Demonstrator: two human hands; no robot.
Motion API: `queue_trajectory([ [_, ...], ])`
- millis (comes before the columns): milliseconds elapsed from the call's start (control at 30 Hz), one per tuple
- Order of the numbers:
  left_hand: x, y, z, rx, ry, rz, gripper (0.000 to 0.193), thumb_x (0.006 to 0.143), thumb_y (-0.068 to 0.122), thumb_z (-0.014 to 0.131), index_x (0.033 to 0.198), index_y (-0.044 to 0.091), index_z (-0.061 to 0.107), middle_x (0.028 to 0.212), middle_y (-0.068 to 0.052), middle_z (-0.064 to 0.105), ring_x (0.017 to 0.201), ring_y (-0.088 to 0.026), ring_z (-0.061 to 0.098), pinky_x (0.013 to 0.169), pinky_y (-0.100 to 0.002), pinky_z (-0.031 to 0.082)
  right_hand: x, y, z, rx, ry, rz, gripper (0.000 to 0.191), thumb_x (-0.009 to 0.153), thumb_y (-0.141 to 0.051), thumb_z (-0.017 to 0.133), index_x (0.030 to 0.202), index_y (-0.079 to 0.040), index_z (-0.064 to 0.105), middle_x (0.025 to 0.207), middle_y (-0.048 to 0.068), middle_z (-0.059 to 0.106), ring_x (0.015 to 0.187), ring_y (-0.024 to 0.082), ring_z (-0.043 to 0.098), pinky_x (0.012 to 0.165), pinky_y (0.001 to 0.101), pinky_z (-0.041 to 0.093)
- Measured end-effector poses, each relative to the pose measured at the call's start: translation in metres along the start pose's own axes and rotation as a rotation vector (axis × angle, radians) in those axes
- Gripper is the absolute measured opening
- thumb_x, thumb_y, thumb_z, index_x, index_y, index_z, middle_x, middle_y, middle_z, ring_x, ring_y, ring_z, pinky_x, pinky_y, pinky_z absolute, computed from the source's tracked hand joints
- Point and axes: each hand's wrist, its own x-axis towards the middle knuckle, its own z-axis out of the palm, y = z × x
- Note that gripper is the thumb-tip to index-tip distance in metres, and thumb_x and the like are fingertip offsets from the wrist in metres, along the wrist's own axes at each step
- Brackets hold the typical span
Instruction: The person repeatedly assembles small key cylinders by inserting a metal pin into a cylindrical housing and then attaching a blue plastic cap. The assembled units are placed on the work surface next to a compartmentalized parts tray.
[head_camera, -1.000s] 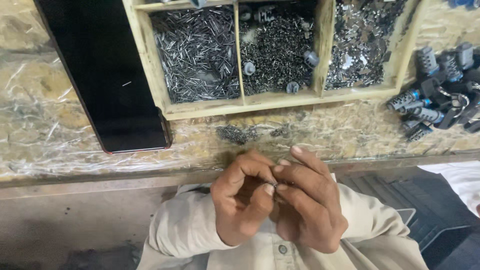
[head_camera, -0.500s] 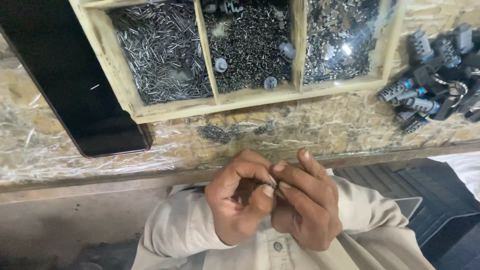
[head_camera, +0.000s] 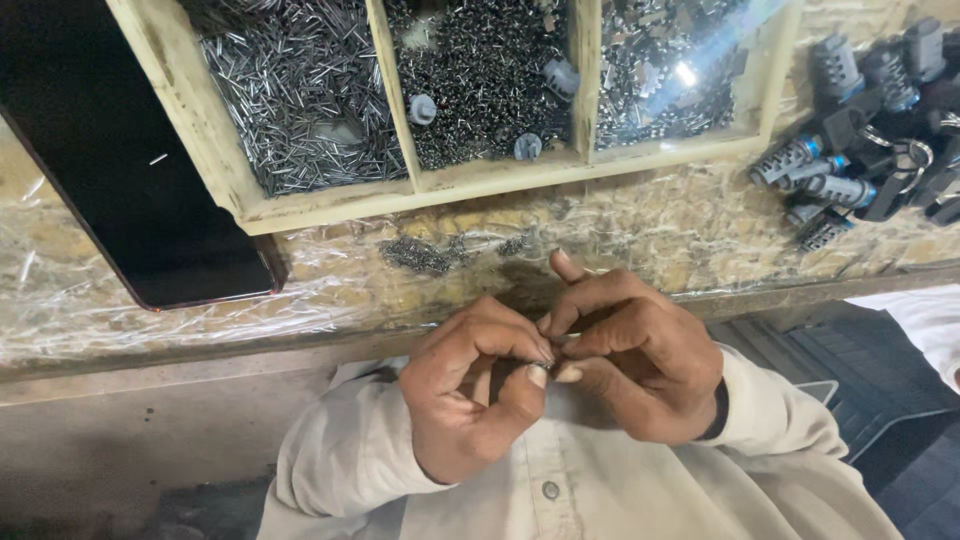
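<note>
Both hands (head_camera: 560, 370) lower now, perhaps around a small metal part (head_camera: 545, 362).

Tiny metal piece (head_camera: 546, 362) mostly hidden between pinching fingertips (head_camera: 537, 375).

Small metal part (head_camera: 546, 362), silvery, mostly hidden, which I pinch between the fingertips of my left hand (head_camera: 470, 390) and right hand (head_camera: 630, 355), held level in front of my chest, just below the counter edge, shape too small to tell
</note>
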Motion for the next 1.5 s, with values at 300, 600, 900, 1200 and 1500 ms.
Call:
queue_trajectory([
  [300, 0.005, 0.003, -0.007, -0.080, -0.047, -0.109, 0.011, 0.091, -0.009, 0.066, 0.100, -0.003, 0.065, 0.101, -0.008, 0.064, 0.087, -0.012, 0.062, 0.074, -0.024, 0.052, 0.017, 0.008, -0.016, -0.304, -0.156, -0.465, 0.023, 0.084, 0.012, 0.062, 0.106, 0.012, 0.057, 0.103, 0.026, 0.064, 0.102, 0.037, 0.069, 0.114, 0.0646, 0.046],
  [600, 0.005, 0.000, -0.007, -0.069, -0.074, -0.115, 0.011, 0.092, -0.010, 0.065, 0.101, -0.004, 0.065, 0.100, -0.009, 0.063, 0.080, -0.009, 0.059, 0.074, -0.024, 0.050, 0.043, -0.009, -0.019, -0.165, -0.224, -0.313, 0.017, 0.093, 0.002, 0.062, 0.109, 0.005, 0.057, 0.111, 0.023, 0.061, 0.107, 0.035, 0.067, 0.112, 0.0627, 0.048],
  [900, 0.007, 0.001, -0.007, -0.296, 0.044, -0.134, 0.009, 0.095, -0.010, 0.057, 0.101, -0.006, 0.063, 0.105, -0.016, 0.067, 0.089, -0.019, 0.070, 0.083, -0.032, 0.062, 0.063, -0.056, -0.047, -0.627, 0.060, -0.290, 0.043, 0.088, -0.031, 0.079, 0.109, 0.001, 0.059, 0.119, 0.021, 0.062, 0.115, 0.033, 0.066, 0.117, 0.0591, 0.047],
  [1200, 0.021, -0.007, -0.017, 0.005, -0.009, 0.116, 0.009, 0.087, -0.005, 0.065, 0.096, -0.004, 0.066, 0.097, -0.016, 0.073, 0.087, -0.022, 0.073, 0.080, -0.033, 0.062, 0.199, -0.062, -0.138, -1.234, -0.248, 0.003, 0.029, 0.103, -0.018, 0.061, 0.126, -0.001, 0.067, 0.100, 0.018, 0.071, 0.081, 0.029, 0.067, 0.064, 0.0397, 0.054],
  [1500, 0.023, -0.004, -0.024, 0.062, -0.102, 0.029, 0.015, 0.082, -0.005, 0.064, 0.096, -0.001, 0.069, 0.096, -0.013, 0.074, 0.085, -0.022, 0.076, 0.079, -0.032, 0.061, 0.246, -0.032, -0.149, -1.433, -0.269, -0.658, 0.025, 0.101, -0.016, 0.073, 0.119, -0.001, 0.066, 0.099, 0.014, 0.066, 0.080, 0.028, 0.065, 0.068, 0.0385, 0.052],
])
